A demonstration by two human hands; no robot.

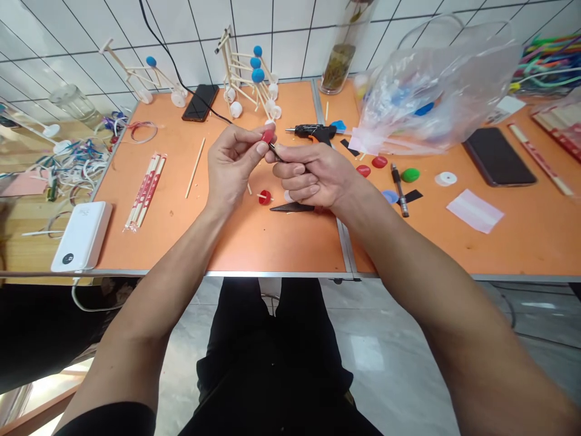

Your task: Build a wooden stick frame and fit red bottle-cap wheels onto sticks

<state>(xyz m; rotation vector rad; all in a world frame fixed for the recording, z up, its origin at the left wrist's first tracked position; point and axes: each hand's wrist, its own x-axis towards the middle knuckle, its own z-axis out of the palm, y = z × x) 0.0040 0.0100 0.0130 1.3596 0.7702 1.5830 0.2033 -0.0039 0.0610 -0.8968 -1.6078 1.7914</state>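
Note:
My left hand (236, 158) pinches a small red disc-like piece (267, 135), which looks like a bottle cap, between thumb and fingers. Closed around a thin dark tool (275, 151) is my right hand (313, 172); the tool's tip meets the red piece, and its kind is mostly hidden by the fingers. Below the hands lie a red cap with a stick through it (264, 197) and a dark pointed blade-like thing (293, 207), partly under my right hand. A black glue gun (315, 132) rests just behind my right hand.
Stick frames with white wheels and blue caps (258, 75) stand by the wall. A power bank (82, 236), packed chopsticks (145, 191), a pen (400, 191), a phone (499, 156) and a plastic bag (436, 85) lie around. The table's front edge (272, 274) is near me.

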